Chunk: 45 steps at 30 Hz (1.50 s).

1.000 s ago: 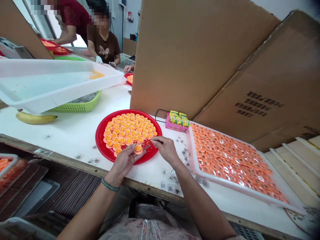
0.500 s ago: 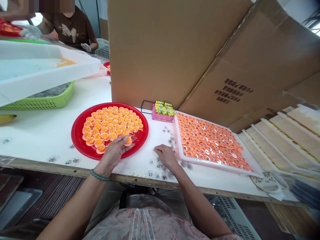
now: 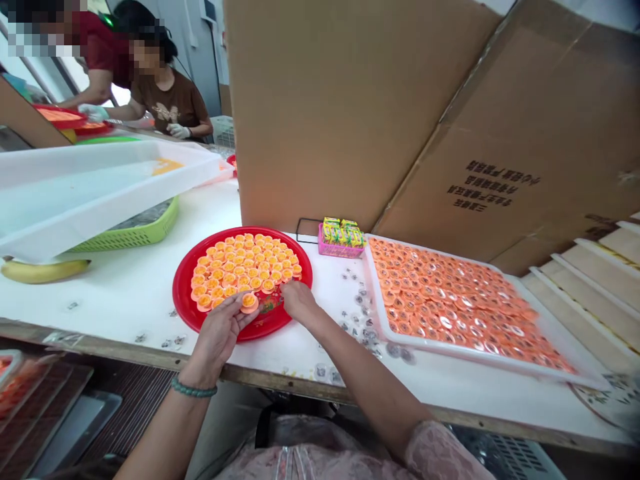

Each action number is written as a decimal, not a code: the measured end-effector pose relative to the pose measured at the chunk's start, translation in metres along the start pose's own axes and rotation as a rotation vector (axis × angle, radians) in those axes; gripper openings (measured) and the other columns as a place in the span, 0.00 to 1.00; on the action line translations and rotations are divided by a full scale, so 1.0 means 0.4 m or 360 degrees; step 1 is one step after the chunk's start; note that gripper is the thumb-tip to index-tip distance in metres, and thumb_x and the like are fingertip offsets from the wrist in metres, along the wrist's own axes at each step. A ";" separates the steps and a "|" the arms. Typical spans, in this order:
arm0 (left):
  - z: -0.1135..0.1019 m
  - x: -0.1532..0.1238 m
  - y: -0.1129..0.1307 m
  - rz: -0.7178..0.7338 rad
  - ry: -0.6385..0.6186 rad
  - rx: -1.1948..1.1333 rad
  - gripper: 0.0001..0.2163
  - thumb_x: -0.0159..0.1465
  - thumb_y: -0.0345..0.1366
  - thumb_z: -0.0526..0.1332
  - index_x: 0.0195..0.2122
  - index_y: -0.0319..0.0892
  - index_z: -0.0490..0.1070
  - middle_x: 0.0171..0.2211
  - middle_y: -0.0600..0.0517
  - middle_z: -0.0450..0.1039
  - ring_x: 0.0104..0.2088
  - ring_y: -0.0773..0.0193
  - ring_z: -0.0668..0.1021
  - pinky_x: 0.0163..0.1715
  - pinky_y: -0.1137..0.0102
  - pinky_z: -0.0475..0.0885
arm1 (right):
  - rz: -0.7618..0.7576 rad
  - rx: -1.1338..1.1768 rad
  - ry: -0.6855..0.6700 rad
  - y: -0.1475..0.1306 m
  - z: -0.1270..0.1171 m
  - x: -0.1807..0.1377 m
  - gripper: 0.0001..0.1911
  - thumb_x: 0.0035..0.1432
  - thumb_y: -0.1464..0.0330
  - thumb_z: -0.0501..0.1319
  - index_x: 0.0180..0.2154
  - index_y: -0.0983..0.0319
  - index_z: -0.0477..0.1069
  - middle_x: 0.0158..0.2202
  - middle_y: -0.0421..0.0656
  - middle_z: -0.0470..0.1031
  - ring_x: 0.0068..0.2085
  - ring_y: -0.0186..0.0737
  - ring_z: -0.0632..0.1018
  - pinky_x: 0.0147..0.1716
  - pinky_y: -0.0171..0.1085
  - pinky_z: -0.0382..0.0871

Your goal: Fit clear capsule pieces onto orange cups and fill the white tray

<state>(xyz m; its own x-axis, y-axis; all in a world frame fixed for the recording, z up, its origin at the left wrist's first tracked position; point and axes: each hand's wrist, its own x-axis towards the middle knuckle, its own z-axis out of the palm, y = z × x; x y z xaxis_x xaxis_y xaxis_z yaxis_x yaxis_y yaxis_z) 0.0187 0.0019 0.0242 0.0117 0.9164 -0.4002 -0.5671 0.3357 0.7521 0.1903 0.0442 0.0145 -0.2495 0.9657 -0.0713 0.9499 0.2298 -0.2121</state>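
Observation:
My left hand (image 3: 223, 330) is closed around a small round orange plastic piece (image 3: 250, 303) with a yellow centre, held over the near rim of the red tray. My right hand (image 3: 300, 303) is at the tray's right side, its fingers pinched together and pointing down; whatever they hold, if anything, is hidden. The round red tray (image 3: 185, 313) bears many more orange and yellow pieces (image 3: 245, 257), packed close together. Small clear discs with dark prints (image 3: 367, 333) lie scattered on the white table by my right forearm.
To the right stands a white tray (image 3: 375, 300) filled with orange pieces under clear discs. Behind are a pink basket (image 3: 341, 250) of yellow-green packets and tall cardboard (image 3: 325, 120). At left are a white bin (image 3: 100, 220), green basket (image 3: 145, 235) and banana (image 3: 45, 270). Two people work beyond.
My right hand has moved left from the discs on the table to the red tray's right side. My left hand still holds its orange piece. The camera view has shifted.

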 end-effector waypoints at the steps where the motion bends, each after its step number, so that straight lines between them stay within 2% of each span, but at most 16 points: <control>1: -0.002 0.000 -0.003 -0.0016 -0.0001 -0.0007 0.08 0.61 0.25 0.55 0.35 0.33 0.74 0.36 0.42 0.76 0.36 0.58 0.79 0.38 0.63 0.78 | -0.0012 -0.0018 -0.0003 -0.007 0.008 0.004 0.14 0.55 0.79 0.52 0.35 0.68 0.76 0.36 0.53 0.77 0.39 0.47 0.76 0.36 0.37 0.66; 5: -0.002 0.004 -0.019 -0.0071 -0.0039 -0.0056 0.08 0.61 0.25 0.55 0.34 0.33 0.74 0.37 0.42 0.76 0.36 0.58 0.79 0.38 0.63 0.77 | -0.0079 -0.0049 0.0001 -0.024 0.029 0.007 0.16 0.57 0.78 0.49 0.35 0.69 0.76 0.37 0.55 0.76 0.40 0.48 0.75 0.37 0.39 0.67; 10: 0.011 0.012 -0.032 -0.0107 -0.0044 -0.0065 0.09 0.61 0.24 0.54 0.34 0.34 0.74 0.37 0.43 0.76 0.35 0.61 0.79 0.37 0.67 0.77 | -0.0090 0.0000 0.0059 -0.011 0.042 0.012 0.14 0.55 0.77 0.51 0.33 0.68 0.76 0.35 0.53 0.77 0.36 0.46 0.76 0.34 0.39 0.67; 14: 0.019 0.017 -0.037 -0.0072 -0.0019 -0.0067 0.08 0.60 0.24 0.55 0.34 0.34 0.74 0.37 0.43 0.76 0.35 0.62 0.79 0.38 0.68 0.76 | -0.0068 0.0111 0.0159 0.004 0.039 0.009 0.13 0.52 0.78 0.54 0.33 0.65 0.77 0.34 0.47 0.78 0.37 0.41 0.77 0.36 0.35 0.68; 18: 0.024 0.019 -0.043 -0.0037 -0.0073 -0.0053 0.08 0.59 0.25 0.57 0.35 0.34 0.75 0.37 0.44 0.76 0.35 0.63 0.78 0.37 0.69 0.76 | -0.0146 0.0697 0.0429 -0.012 0.014 -0.015 0.12 0.52 0.78 0.56 0.34 0.63 0.76 0.32 0.42 0.78 0.33 0.34 0.77 0.34 0.31 0.69; 21: 0.033 0.019 -0.052 -0.0049 -0.0158 -0.0078 0.07 0.58 0.25 0.57 0.34 0.35 0.75 0.36 0.45 0.76 0.35 0.63 0.78 0.36 0.70 0.76 | -0.0359 0.1019 0.0545 -0.042 -0.015 -0.039 0.11 0.51 0.78 0.57 0.32 0.62 0.77 0.32 0.41 0.78 0.33 0.34 0.77 0.35 0.31 0.69; 24: 0.047 0.017 -0.063 -0.0075 -0.0233 -0.0150 0.08 0.57 0.24 0.56 0.33 0.35 0.75 0.35 0.45 0.76 0.35 0.62 0.78 0.37 0.69 0.76 | -0.0505 0.1000 0.0493 -0.055 -0.048 -0.059 0.11 0.52 0.78 0.58 0.33 0.61 0.77 0.35 0.42 0.78 0.37 0.35 0.77 0.39 0.33 0.69; 26: 0.057 0.015 -0.070 -0.0096 -0.0272 -0.0186 0.08 0.58 0.24 0.56 0.33 0.35 0.75 0.36 0.44 0.76 0.37 0.62 0.77 0.39 0.67 0.76 | -0.0491 0.1008 0.0494 -0.039 -0.073 -0.077 0.10 0.55 0.76 0.58 0.35 0.60 0.77 0.37 0.42 0.78 0.39 0.35 0.77 0.41 0.33 0.68; 28: 0.065 0.013 -0.075 -0.0120 -0.0260 -0.0215 0.07 0.58 0.26 0.57 0.33 0.35 0.75 0.37 0.45 0.75 0.38 0.62 0.77 0.40 0.66 0.76 | -0.0379 0.0974 0.0563 -0.002 -0.097 -0.110 0.09 0.57 0.74 0.58 0.36 0.61 0.76 0.37 0.42 0.78 0.39 0.34 0.77 0.40 0.32 0.68; 30: 0.069 0.013 -0.080 -0.0126 -0.0231 -0.0222 0.05 0.59 0.28 0.59 0.32 0.35 0.75 0.36 0.46 0.75 0.37 0.63 0.77 0.42 0.64 0.76 | -0.0202 0.0784 0.0590 0.046 -0.113 -0.161 0.09 0.59 0.71 0.57 0.37 0.62 0.76 0.36 0.43 0.78 0.37 0.35 0.77 0.39 0.33 0.67; 32: 0.072 0.013 -0.084 -0.0107 -0.0219 -0.0194 0.03 0.57 0.28 0.61 0.32 0.35 0.74 0.34 0.48 0.75 0.36 0.63 0.77 0.42 0.63 0.76 | -0.0055 0.0495 0.0440 0.089 -0.112 -0.226 0.09 0.59 0.71 0.57 0.36 0.62 0.76 0.34 0.44 0.78 0.35 0.37 0.76 0.38 0.34 0.67; 35: 0.075 0.016 -0.089 -0.0080 -0.0225 -0.0129 0.03 0.55 0.26 0.64 0.31 0.36 0.74 0.33 0.49 0.74 0.35 0.64 0.77 0.42 0.64 0.76 | -0.0023 0.0180 0.0085 0.125 -0.072 -0.317 0.09 0.56 0.72 0.59 0.39 0.64 0.76 0.36 0.47 0.77 0.39 0.41 0.75 0.41 0.37 0.66; 37: 0.076 0.017 -0.092 -0.0063 -0.0215 -0.0096 0.04 0.54 0.26 0.64 0.31 0.36 0.74 0.33 0.49 0.74 0.34 0.64 0.78 0.41 0.64 0.76 | -0.0093 0.0087 -0.0027 0.128 -0.031 -0.352 0.10 0.54 0.72 0.61 0.40 0.64 0.75 0.39 0.48 0.76 0.43 0.43 0.73 0.43 0.37 0.65; 41: 0.078 0.011 -0.089 -0.0057 -0.0194 -0.0051 0.04 0.54 0.27 0.64 0.31 0.36 0.73 0.32 0.49 0.75 0.34 0.63 0.78 0.40 0.64 0.76 | -0.0188 -0.0018 -0.0032 0.118 0.037 -0.354 0.09 0.58 0.77 0.55 0.34 0.65 0.74 0.38 0.48 0.74 0.42 0.40 0.71 0.44 0.37 0.65; 45: 0.075 -0.003 -0.082 -0.0066 -0.0133 -0.0006 0.04 0.55 0.27 0.62 0.33 0.35 0.73 0.32 0.48 0.75 0.34 0.62 0.78 0.39 0.64 0.76 | -0.0156 0.0146 0.0134 0.118 0.061 -0.325 0.11 0.60 0.76 0.53 0.31 0.64 0.74 0.36 0.49 0.73 0.41 0.41 0.71 0.41 0.38 0.65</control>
<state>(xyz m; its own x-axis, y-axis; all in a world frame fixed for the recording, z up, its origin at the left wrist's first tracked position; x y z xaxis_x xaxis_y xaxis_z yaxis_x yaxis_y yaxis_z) 0.0619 -0.0035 0.0158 0.1039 0.9167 -0.3858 -0.5680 0.3732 0.7336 0.2632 -0.0733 -0.0099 -0.3202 0.9467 0.0350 0.8995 0.3154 -0.3022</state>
